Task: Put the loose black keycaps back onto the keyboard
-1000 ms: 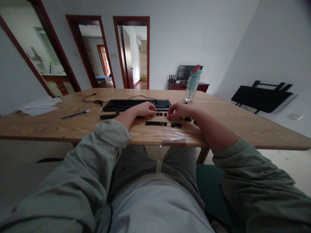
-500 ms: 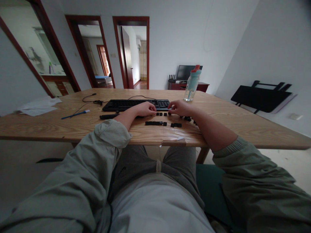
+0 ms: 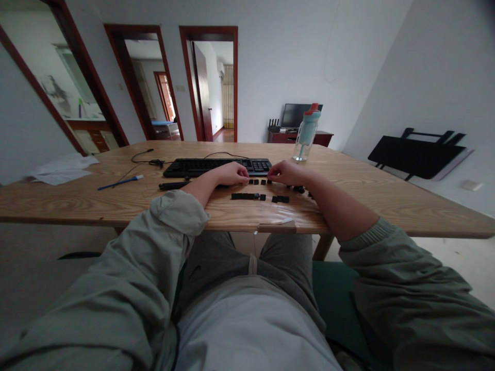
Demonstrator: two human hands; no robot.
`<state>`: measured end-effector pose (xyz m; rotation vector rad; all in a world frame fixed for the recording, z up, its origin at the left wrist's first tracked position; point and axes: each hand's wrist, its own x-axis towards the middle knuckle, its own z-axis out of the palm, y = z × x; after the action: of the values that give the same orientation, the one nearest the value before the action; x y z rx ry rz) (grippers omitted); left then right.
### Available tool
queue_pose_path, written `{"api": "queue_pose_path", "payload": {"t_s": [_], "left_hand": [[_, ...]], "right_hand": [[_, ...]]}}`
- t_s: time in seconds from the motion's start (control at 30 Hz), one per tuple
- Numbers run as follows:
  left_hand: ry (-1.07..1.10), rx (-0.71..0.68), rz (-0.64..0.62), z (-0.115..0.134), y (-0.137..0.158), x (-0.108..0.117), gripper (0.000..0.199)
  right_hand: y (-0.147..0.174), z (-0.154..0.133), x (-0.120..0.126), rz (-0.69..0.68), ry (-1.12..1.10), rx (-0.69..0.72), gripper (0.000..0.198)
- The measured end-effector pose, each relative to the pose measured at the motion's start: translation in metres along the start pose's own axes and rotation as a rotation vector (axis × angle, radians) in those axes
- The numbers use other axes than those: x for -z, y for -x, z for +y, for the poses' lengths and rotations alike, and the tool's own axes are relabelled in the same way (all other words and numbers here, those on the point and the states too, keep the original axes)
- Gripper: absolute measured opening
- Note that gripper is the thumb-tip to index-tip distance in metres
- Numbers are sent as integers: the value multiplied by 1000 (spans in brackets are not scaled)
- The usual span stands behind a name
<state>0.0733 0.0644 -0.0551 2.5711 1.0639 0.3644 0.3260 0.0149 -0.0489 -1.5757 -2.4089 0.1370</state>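
Observation:
A black keyboard (image 3: pixel 204 166) lies on the wooden table, with both my hands in front of it. The fingers of my left hand (image 3: pixel 234 174) are pinched together, low over the table beside some small black keycaps (image 3: pixel 256 182); what they hold, if anything, is hidden. My right hand (image 3: pixel 286 173) has its fingertips closed on a dark keycap (image 3: pixel 269 181) at the right end of that short row. Nearer to me runs a second row of keycaps (image 3: pixel 243 196), and a further group of keycaps (image 3: pixel 280 199) lies to its right. More dark pieces (image 3: pixel 298 189) sit partly behind my right wrist.
A clear bottle (image 3: pixel 305 135) with a red lid stands behind my right hand. To the left are a blue brush (image 3: pixel 120 182), a black tool-like item (image 3: pixel 172 185), a coiled cable (image 3: pixel 155 163) and white paper (image 3: pixel 64 169). Tape (image 3: pixel 277 226) covers the table's front edge.
My right hand's fingertips have come down slightly onto the keycap at the row's right end. My left hand is nearly still.

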Motion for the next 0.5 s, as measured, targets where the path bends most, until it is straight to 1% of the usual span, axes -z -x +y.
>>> {"api": "queue_pose_path", "payload": {"t_s": [0.2, 0.37, 0.5], "left_hand": [[5, -5, -1, -3, -2, -1, 31], [-1, -1, 3, -3, -1, -1, 31], [-1, -2, -1, -4, -1, -1, 30]], "right_hand": [[0, -1, 1, -12, 14, -86, 24], [-3, 5, -3, -13, -19, -84, 22], [-5, 7, -6, -43, -61, -67, 25]]}}
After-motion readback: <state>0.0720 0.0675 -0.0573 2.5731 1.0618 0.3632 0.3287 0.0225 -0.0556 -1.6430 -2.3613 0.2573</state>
